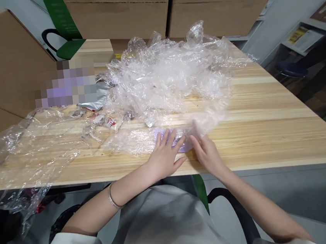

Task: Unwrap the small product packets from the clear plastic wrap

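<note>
A small flat purple packet (186,147) lies on a strip of crinkled clear plastic wrap (130,143) near the table's front edge. My left hand (166,156) rests flat on the packet with its fingers spread. At the packet's right end, my right hand (208,152) pinches the wrap between thumb and fingers. That part of the wrap is blurred, and it rises toward a large heap of the same clear plastic (169,71) behind my hands. The packet's kind is hidden by my fingers and the shiny film.
A silver pouch (94,96) and several small packets (110,121) lie left of the heap. A loose plastic sheet (46,146) hangs over the front left edge of the wooden table (282,125). Cardboard boxes (122,13) stand behind, another (2,65) at left.
</note>
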The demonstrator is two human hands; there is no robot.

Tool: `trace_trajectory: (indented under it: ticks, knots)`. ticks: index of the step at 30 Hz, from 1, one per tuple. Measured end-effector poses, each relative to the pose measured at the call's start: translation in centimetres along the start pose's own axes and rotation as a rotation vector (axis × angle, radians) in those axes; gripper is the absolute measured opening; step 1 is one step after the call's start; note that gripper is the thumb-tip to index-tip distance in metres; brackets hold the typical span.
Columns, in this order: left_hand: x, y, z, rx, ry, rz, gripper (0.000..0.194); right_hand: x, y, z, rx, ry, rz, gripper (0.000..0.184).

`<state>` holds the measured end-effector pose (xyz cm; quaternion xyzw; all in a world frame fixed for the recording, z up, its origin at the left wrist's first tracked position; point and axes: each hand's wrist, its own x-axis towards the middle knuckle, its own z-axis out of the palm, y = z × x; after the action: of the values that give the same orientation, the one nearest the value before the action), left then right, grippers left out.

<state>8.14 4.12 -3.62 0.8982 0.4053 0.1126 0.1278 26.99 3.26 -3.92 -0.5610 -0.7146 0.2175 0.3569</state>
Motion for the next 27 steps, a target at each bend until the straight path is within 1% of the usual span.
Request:
trace_trajectory:
  ticks: [1, 2, 4, 5, 7, 9, 11, 12, 13, 14, 15, 16, 17, 18, 19, 20, 21, 22, 23, 24, 25, 27]
  knots:
    - [0.1, -0.1, 0.1, -0.017, -0.001, 0.002, 0.067, 0.5, -0.7, 0.7, 0.02, 0.01, -0.054, 0.047]
    - [0.2, -0.2, 0.2, -0.041, -0.003, 0.005, 0.067, 1.0, -1.3, 1.4, 0.025, -0.01, -0.14, 0.048]
    - [0.1, -0.7, 0.2, -0.109, -0.009, 0.032, 0.065, 1.8, -2.1, 2.4, 0.051, -0.132, -0.321, 0.048]
    - [0.0, -1.1, 0.1, -0.145, -0.015, 0.056, 0.061, 2.1, -2.2, 2.6, 0.057, -0.203, -0.384, 0.048]
    - [-0.6, -2.0, -0.5, -0.192, -0.015, 0.11, 0.049, 2.6, -2.2, 2.7, 0.051, -0.298, -0.44, 0.046]
    - [-1.7, -2.9, -1.4, -0.188, 0.004, 0.16, 0.034, 2.7, -1.8, 2.6, 0.028, -0.339, -0.471, 0.045]
    - [-3.5, -3.6, -2.3, -0.133, 0.074, 0.188, 0.026, 2.6, -1.5, 2.6, -0.008, -0.349, -0.529, 0.047]
    - [-4.6, -4.0, -2.6, -0.086, 0.134, 0.181, 0.024, 2.4, -1.4, 2.7, -0.031, -0.334, -0.565, 0.05]
    - [-5.8, -4.2, -2.9, -0.031, 0.211, 0.149, 0.022, 2.3, -1.3, 2.8, -0.061, -0.291, -0.595, 0.055]
    - [-7.1, -4.5, -3.0, 0.022, 0.305, 0.087, 0.02, 2.1, -1.3, 2.9, -0.097, -0.212, -0.604, 0.061]
    - [-8.4, -4.7, -3.2, 0.053, 0.401, -0.007, 0.017, 2.0, -1.2, 3.0, -0.137, -0.104, -0.578, 0.07]
    - [-9.7, -4.9, -3.3, 0.045, 0.488, -0.131, 0.014, 1.9, -1.1, 3.1, -0.174, 0.009, -0.513, 0.081]
    - [-10.8, -5.0, -3.5, -0.022, 0.545, -0.271, 0.014, 1.8, -1.0, 3.2, -0.2, 0.101, -0.417, 0.094]
    - [-11.8, -5.0, -3.6, -0.152, 0.567, -0.415, 0.017, 1.8, -0.9, 3.3, -0.209, 0.15, -0.311, 0.105]
    - [-12.6, -4.9, -3.9, -0.341, 0.546, -0.55, 0.022, 1.7, -0.6, 3.3, -0.2, 0.147, -0.218, 0.111]
    - [-13.1, -4.8, -4.1, -0.57, 0.49, -0.664, 0.027, 1.7, -0.4, 3.4, -0.178, 0.102, -0.157, 0.11]
    - [-13.4, -4.6, -4.4, -0.809, 0.427, -0.749, 0.033, 1.8, -0.2, 3.4, -0.152, 0.043, -0.137, 0.102]
    - [-13.6, -4.3, -4.7, -1.03, 0.38, -0.801, 0.038, 1.8, 0.0, 3.4, -0.129, -0.012, -0.154, 0.093]
    - [-13.6, -4.0, -4.9, -1.215, 0.357, -0.827, 0.042, 1.8, 0.1, 3.4, -0.115, -0.056, -0.2, 0.087]
    - [-13.4, -3.7, -5.1, -1.351, 0.369, -0.843, 0.045, 1.9, 0.1, 3.4, -0.111, -0.09, -0.263, 0.085]
    - [-13.2, -3.5, -5.2, -1.441, 0.407, -0.857, 0.047, 2.0, -0.1, 3.4, -0.115, -0.119, -0.332, 0.083]
    - [-12.6, -3.1, -5.4, -1.531, 0.509, -0.893, 0.047, 2.1, -0.6, 3.4, -0.141, -0.199, -0.465, 0.076]
